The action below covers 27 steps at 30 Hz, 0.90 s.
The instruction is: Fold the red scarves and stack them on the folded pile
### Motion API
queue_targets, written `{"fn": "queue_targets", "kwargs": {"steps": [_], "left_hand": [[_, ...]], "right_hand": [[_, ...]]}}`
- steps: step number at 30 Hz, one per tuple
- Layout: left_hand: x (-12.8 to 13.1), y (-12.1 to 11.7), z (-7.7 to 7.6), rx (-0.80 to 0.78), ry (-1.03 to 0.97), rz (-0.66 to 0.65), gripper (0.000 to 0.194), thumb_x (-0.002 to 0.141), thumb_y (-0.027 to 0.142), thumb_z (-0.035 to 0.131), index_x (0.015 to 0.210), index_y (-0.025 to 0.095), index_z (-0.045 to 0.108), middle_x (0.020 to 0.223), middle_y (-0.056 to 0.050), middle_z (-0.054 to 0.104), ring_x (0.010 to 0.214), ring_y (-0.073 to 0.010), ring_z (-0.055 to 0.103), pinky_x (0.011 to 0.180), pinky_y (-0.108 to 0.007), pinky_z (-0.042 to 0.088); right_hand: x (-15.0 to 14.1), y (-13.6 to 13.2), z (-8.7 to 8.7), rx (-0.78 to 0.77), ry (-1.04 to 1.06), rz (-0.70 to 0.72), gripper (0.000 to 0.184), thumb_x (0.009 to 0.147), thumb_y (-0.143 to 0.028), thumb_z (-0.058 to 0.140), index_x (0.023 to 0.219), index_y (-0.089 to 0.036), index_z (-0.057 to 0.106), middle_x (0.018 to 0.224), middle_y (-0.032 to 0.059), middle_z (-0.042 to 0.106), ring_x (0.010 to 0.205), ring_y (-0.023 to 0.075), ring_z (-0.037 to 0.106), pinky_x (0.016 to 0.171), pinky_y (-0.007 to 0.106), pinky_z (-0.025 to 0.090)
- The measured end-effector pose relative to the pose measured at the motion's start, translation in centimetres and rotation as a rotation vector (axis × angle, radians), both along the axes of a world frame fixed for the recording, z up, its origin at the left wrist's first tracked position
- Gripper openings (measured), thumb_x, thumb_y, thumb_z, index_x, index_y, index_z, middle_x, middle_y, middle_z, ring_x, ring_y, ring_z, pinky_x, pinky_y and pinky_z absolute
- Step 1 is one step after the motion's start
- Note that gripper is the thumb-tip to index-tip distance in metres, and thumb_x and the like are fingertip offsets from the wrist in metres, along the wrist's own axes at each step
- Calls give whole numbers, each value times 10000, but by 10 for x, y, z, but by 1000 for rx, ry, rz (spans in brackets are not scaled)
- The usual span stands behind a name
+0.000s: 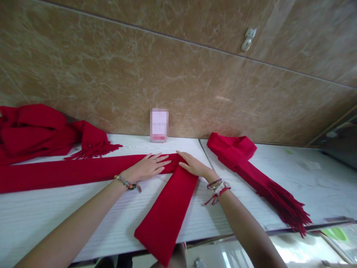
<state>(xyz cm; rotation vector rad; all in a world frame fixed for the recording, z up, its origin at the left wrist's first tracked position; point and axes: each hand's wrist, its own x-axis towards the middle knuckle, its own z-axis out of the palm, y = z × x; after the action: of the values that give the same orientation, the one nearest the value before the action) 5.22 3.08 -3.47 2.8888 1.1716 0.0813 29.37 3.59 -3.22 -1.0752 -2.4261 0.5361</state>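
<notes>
A long red scarf [69,172] lies flat across the white table, its strip running in from the left edge. At the middle it bends at an angle, and its other part slants toward me and hangs over the front edge. My left hand [149,166] rests flat on the strip, fingers stretched toward the bend. Right at the bend, my right hand [195,164] presses on the cloth with its fingers extended; its fingertips partly cover the corner. A second red scarf [245,167], folded with its fringe toward me, lies to the right of my right hand.
A heap of red fringed scarves [36,130] sits at the back left. A small pale box or phone-like object [159,125], blurred out, stands against the brown marbled wall [125,67]. A white cat-shaped hook [249,38] is on the wall. Below the table edge lies a green item [336,233].
</notes>
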Motion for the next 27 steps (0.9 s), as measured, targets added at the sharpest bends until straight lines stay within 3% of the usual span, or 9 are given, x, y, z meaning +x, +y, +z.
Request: {"fn": "queue_targets", "kwargs": {"steps": [3, 7, 13, 18, 22, 27], "left_hand": [[-9, -5, -2, 13, 11, 29, 422, 933, 404, 210, 1340, 344, 305, 1431, 26, 281, 1306, -206, 214, 1030, -394, 150], [-13, -11, -1, 0, 26, 58, 422, 933, 402, 215, 1345, 350, 289, 1433, 25, 275, 1303, -217, 224, 1033, -415, 149], [-10, -10, -3, 15, 0, 54, 443, 922, 456, 231, 1335, 327, 322, 1430, -3, 285, 1312, -219, 202, 1032, -426, 162], [-9, -10, -3, 14, 4, 74, 456, 913, 478, 253, 1336, 322, 323, 1435, -14, 271, 1315, -229, 197, 1033, -441, 161], [-9, -11, -1, 0, 10, 79, 454, 912, 476, 261, 1339, 331, 314, 1431, -15, 281, 1312, -236, 204, 1030, -450, 164], [-7, -13, 2, 11, 14, 86, 460, 912, 478, 266, 1340, 317, 318, 1435, -16, 271, 1315, -230, 199, 1034, -441, 171]], "right_hand": [[11, -1, 5, -129, 137, -53, 465, 900, -317, 304, 1345, -182, 288, 1297, 91, 473, 1215, 154, 394, 1057, 376, 248], [24, 4, 4, -224, 207, -117, 408, 887, -269, 328, 1282, -182, 383, 1229, 77, 531, 1139, 147, 471, 1017, 363, 318], [21, 5, 2, -146, 160, -134, 374, 812, -287, 482, 1175, -197, 497, 1221, 100, 512, 1110, 179, 489, 891, 350, 443], [17, -3, 7, -56, 15, -347, 529, 709, -263, 628, 1203, -180, 460, 969, 86, 607, 821, 170, 596, 751, 342, 481], [14, -5, 7, -94, -29, -464, 425, 706, -190, 611, 1117, -194, 504, 797, 19, 637, 723, 147, 597, 676, 286, 474], [18, 1, 6, -139, 153, -520, 301, 690, -130, 574, 980, -202, 537, 736, -5, 634, 665, 135, 605, 604, 254, 477]]}}
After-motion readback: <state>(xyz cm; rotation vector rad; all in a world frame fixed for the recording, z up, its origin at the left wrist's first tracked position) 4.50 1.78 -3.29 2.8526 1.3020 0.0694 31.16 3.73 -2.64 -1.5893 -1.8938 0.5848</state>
